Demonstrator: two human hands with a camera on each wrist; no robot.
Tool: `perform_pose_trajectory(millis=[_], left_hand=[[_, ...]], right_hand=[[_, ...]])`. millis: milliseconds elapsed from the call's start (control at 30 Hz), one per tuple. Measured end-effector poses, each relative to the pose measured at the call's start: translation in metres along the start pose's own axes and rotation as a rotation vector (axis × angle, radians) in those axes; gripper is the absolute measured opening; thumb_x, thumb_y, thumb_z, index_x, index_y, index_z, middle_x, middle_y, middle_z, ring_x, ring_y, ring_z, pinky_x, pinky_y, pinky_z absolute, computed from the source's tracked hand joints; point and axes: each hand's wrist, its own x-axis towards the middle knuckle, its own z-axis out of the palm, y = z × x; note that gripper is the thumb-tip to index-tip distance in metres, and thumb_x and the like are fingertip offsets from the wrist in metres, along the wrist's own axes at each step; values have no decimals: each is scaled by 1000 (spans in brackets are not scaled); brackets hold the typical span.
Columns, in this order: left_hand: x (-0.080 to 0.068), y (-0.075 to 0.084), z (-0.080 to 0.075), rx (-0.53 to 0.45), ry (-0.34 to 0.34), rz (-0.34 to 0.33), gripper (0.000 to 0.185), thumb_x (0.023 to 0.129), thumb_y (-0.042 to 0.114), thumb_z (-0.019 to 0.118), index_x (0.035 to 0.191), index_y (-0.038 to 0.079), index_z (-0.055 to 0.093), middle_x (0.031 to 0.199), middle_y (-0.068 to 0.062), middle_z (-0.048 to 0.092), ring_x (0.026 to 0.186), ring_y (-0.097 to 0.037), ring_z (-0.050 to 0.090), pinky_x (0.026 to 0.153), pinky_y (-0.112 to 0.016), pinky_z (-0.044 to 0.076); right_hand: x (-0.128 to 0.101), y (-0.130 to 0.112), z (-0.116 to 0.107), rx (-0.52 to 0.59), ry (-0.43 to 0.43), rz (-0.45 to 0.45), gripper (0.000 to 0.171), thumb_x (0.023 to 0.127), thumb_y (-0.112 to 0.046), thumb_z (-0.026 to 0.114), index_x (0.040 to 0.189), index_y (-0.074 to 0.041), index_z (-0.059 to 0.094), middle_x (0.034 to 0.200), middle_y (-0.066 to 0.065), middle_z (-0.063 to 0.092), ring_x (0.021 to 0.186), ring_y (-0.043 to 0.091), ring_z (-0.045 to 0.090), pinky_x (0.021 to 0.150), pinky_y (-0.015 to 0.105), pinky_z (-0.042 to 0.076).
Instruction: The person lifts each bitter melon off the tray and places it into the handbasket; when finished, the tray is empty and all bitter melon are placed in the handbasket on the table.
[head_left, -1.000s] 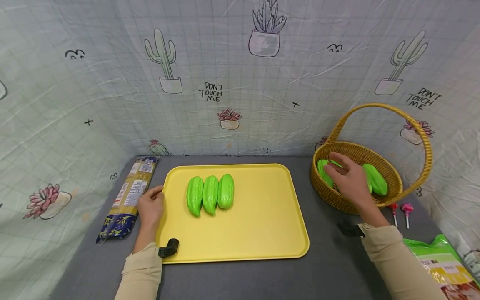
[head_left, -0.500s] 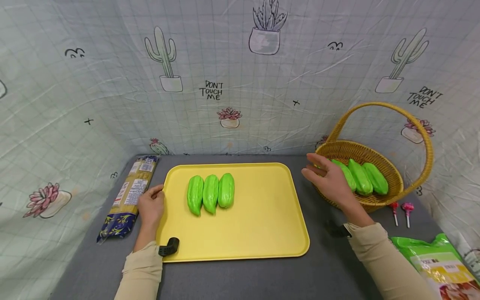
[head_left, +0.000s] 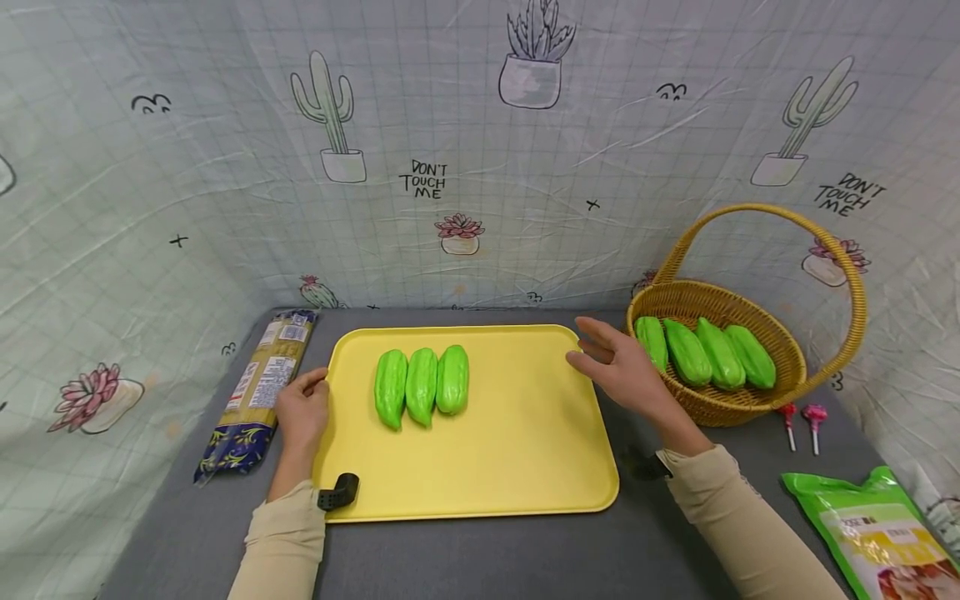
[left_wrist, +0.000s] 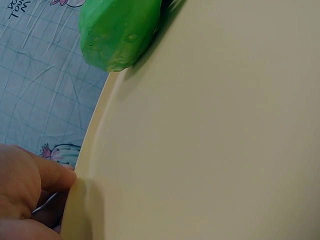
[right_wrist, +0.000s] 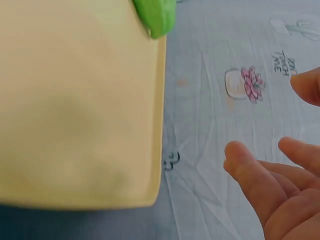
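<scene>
Withdrawn from wicker basket [head_left: 705, 408], right hand [head_left: 618, 371] now hovering empty, fingers spread, over yellow tray [head_left: 525, 467]; left hand [head_left: 302, 414] gripping tray's left rim.

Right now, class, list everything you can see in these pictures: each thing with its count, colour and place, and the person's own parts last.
Tray: one, yellow, middle of the grey table.
Gourds on the tray: three, bright green, side by side on its left half.
Basket: one, tan wicker with a hoop handle, right of the tray.
Gourds in the basket: four, bright green, in a row.
Noodle packet: one, gold and dark blue, left of the tray.
Lollipops: two, pink-red, in front of the basket.
Bag: one, green, near right corner.
Backdrop: one, pale cloth printed with cacti.
Left hand: holds the tray's left edge.
Right hand: open, holding nothing, above the tray's right edge beside the basket.
</scene>
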Motion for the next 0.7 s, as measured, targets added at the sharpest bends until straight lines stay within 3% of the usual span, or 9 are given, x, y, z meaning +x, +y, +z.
perform_pose_trajectory(millis=[267,700], left_hand=[[0,0,0,5,-4,-4,36,107,8,46,138,-2,62,134,-27,62,119,-37,60,67,-2,34],[-1,0,-1,5,-1,-11,36,107,8,46,138,-1,62,136,-26,61,121,-37,59,68,-2,34]], right_hand=[[6,-9,20,72,-70,-45,73,101,-32,65,161,-11,30,167,17,30,146,40,44,109,53,48],[12,-16,44,96,-122,-64,72,101,-30,65,161,-9,31,166,20,30,144,41,46,108,48,50]])
